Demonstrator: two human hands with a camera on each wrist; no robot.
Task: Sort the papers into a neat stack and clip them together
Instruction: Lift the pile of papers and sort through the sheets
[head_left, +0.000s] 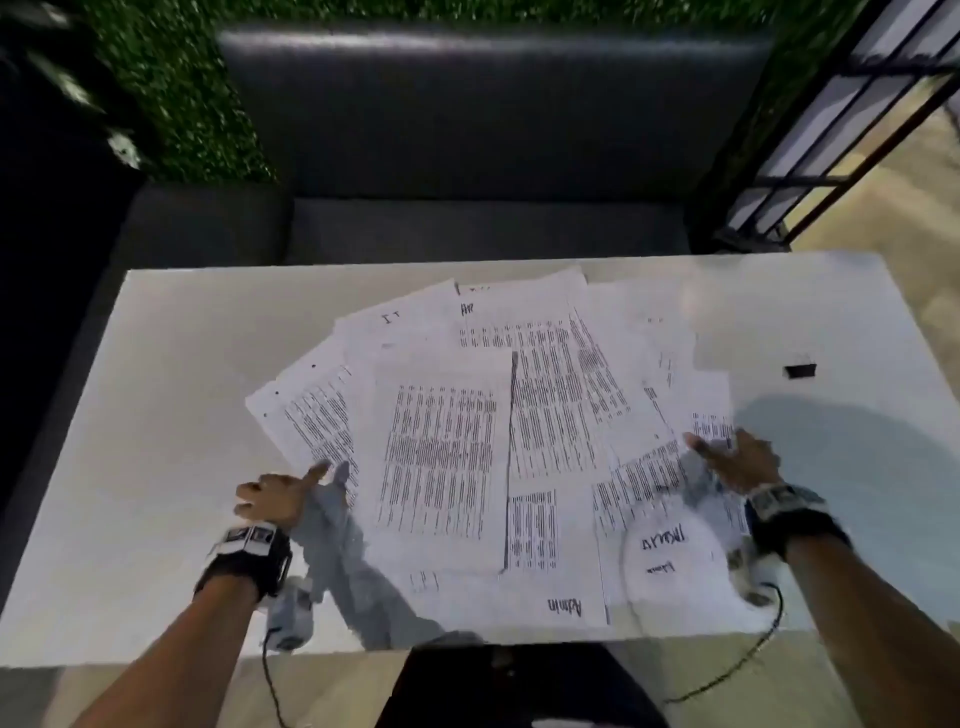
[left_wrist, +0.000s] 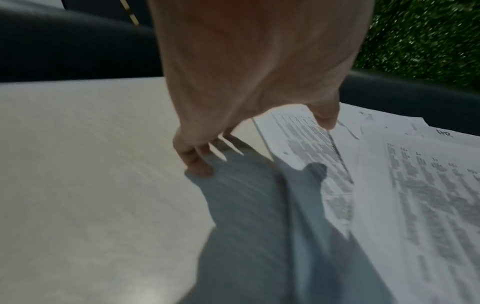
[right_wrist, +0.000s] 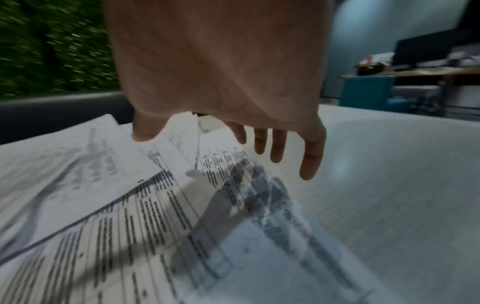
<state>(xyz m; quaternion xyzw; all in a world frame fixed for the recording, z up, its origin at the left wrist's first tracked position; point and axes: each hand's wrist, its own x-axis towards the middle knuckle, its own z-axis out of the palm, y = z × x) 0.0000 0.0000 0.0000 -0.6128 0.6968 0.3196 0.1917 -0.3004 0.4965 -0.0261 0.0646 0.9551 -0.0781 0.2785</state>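
Nothing is stacked yet: the printed papers (head_left: 467, 415) lie fanned across the bench (head_left: 171, 415), binder clip (head_left: 800, 371) untouched, both hands' (head_left: 272, 499) (head_left: 743, 462) fingers spread, holding nothing.

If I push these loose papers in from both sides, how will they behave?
The papers are thin overlapping sheets, so they would probably slide over each other and buckle rather than square up. The table looks smooth, so edge sheets may skid. The clip lies apart.
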